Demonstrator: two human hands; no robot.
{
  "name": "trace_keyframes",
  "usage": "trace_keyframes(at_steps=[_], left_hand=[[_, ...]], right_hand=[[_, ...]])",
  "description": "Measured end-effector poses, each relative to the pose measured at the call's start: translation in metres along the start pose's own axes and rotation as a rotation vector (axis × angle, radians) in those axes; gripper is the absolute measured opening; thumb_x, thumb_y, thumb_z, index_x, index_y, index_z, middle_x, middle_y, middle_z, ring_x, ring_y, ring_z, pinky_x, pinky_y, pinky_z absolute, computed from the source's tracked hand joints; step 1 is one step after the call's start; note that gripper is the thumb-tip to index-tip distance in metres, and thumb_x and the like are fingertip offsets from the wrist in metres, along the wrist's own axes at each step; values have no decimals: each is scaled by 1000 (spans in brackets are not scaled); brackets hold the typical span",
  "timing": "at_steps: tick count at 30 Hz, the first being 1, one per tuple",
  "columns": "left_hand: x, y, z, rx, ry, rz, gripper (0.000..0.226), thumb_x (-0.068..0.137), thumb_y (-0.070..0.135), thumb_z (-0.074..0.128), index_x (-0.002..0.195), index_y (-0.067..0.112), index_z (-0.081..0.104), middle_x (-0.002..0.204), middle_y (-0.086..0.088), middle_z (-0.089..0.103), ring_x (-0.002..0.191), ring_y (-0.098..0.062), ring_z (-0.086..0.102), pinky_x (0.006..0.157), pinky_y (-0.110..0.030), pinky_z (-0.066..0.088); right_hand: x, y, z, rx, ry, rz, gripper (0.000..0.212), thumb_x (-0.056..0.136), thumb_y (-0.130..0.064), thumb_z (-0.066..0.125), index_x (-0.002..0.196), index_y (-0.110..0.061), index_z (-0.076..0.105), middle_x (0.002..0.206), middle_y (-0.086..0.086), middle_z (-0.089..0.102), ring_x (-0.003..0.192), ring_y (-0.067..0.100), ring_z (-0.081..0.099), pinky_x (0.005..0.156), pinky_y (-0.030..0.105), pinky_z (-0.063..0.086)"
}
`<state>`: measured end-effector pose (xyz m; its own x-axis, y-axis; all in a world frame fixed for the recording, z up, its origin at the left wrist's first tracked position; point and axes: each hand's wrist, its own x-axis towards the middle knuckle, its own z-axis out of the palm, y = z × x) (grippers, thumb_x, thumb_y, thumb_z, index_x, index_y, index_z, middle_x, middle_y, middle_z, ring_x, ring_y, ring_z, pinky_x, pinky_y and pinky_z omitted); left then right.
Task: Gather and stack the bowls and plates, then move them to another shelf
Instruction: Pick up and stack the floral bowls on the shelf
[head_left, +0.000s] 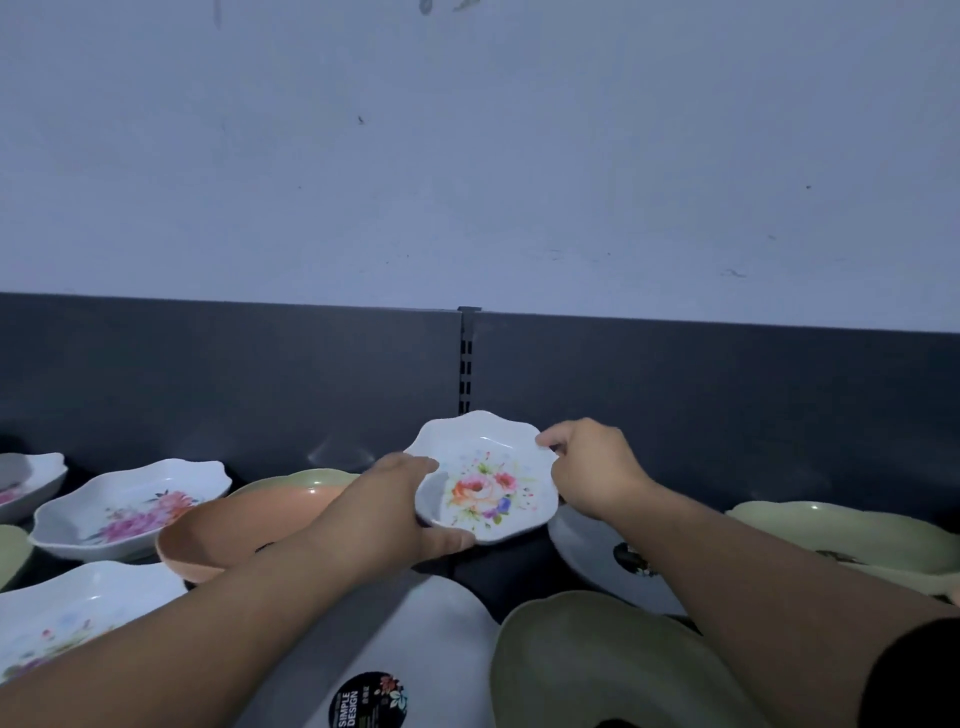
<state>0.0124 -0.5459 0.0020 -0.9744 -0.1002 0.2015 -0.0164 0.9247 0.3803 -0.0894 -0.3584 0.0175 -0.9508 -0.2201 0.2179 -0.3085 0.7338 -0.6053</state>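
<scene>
**Floral bowl held up in both hands**

Floral bowl (488, 478) was in the air above the dark shelf (498, 577), tipped toward the camera, its printed rose on show! The left hand (410, 514) gripped its near-left rim and the right hand (592, 467) pinched the far-right edge.

Left of it sat an orange bowl (234, 530), with a pale green bowl (296, 478) showing just behind. Further left lay a white dish with pink flowers (130, 504).

Nearest the camera, a white plate (415, 649) carried a black sticker (369, 699), and a green plate (597, 670) lay beside it. More plates sat under the right arm, but how they were stacked was unclear.

A dark back panel (208, 374) with a slotted upright (466, 364) stood behind, under a pale wall (467, 156).
</scene>
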Motion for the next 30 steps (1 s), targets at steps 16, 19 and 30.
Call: trace_keyframes(at_steps=[16, 19, 30], left_hand=[[-32, 92, -17, -129, 151, 220, 106, 60, 45, 86, 147, 25, 29, 151, 8, 31, 134, -11, 36, 105, -25, 32], [-36, 124, -9, -162, 131, 263, 105, 61, 46, 85, 147, 27, 27, 153, 8, 27, 132, -12, 39, 104, -26, 34], [-23, 288, 49, -190, 83, 397, 102, 62, 55, 80, 146, 31, 28, 150, 8, 33, 130, -12, 43, 101, -27, 39]], right_hand=[[-85, 34, -91, 21, 191, 43, 42, 83, -3, 45, 111, -28, 65, 91, -1, 70, 80, 21, 71, 71, 37, 58], [-95, 56, -114, -62, 228, 67, 40, 81, -3, 50, 113, -23, 64, 97, -1, 69, 89, 23, 66, 76, 36, 57], [-118, 189, -241, -120, 310, 179, 42, 76, 6, 43, 108, -7, 67, 107, 10, 68, 95, 34, 67, 68, 42, 58]])
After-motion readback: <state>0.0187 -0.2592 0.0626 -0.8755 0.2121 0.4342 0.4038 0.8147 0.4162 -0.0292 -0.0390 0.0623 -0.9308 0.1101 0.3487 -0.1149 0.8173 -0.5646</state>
